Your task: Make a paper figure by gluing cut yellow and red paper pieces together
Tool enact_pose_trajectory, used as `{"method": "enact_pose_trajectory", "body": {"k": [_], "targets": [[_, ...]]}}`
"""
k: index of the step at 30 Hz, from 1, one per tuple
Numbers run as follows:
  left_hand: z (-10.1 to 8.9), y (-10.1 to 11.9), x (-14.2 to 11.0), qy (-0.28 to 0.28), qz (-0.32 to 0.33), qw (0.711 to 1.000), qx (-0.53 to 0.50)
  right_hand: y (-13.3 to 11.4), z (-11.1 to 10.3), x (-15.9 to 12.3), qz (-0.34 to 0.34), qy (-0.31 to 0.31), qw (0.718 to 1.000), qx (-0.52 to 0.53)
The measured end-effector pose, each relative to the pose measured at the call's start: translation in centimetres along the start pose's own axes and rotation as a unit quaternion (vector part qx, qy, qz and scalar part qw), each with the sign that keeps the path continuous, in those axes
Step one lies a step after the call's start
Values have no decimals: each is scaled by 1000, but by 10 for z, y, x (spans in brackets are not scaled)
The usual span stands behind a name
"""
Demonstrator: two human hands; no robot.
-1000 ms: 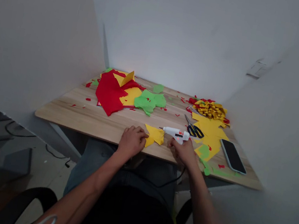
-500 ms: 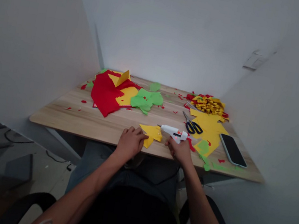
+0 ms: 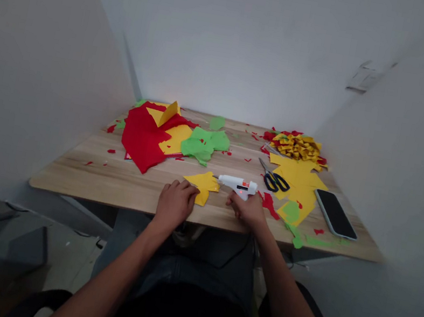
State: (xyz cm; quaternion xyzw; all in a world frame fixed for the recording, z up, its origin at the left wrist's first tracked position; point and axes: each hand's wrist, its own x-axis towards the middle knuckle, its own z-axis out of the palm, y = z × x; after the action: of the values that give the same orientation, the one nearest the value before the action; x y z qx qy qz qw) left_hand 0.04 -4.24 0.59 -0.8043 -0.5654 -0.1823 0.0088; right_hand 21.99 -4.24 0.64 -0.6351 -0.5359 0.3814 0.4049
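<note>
A white hot glue gun (image 3: 237,185) with a small red light is gripped by its handle in my right hand (image 3: 247,208). Its nozzle points left, over the upper right edge of a folded yellow paper piece (image 3: 204,181). My left hand (image 3: 176,201) is closed at the lower left of that piece, with thumb and fingertips on the paper. The hand hides part of the paper's left side. Right of the glue gun lie black-handled scissors (image 3: 274,181), slightly opened. The wooden table (image 3: 82,174) lies under both hands.
Red paper (image 3: 142,138), yellow sheets and green paper (image 3: 204,143) lie at the back left. A bunch of folded yellow paper (image 3: 298,147) is at the back right, above yellow sheets (image 3: 300,179). A phone (image 3: 335,214) lies near the right edge. Red scraps are scattered about.
The glue gun in my right hand has moved left relative to the table, and the nozzle now reaches over the yellow piece. My left hand stays on the paper. The view has shifted slightly.
</note>
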Motion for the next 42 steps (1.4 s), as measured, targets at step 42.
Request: {"method": "enact_pose_trajectory", "body": {"k": [42], "targets": [[19, -33, 21, 36, 83, 986, -140, -31, -36, 42, -51, -161, 969, -182]]}}
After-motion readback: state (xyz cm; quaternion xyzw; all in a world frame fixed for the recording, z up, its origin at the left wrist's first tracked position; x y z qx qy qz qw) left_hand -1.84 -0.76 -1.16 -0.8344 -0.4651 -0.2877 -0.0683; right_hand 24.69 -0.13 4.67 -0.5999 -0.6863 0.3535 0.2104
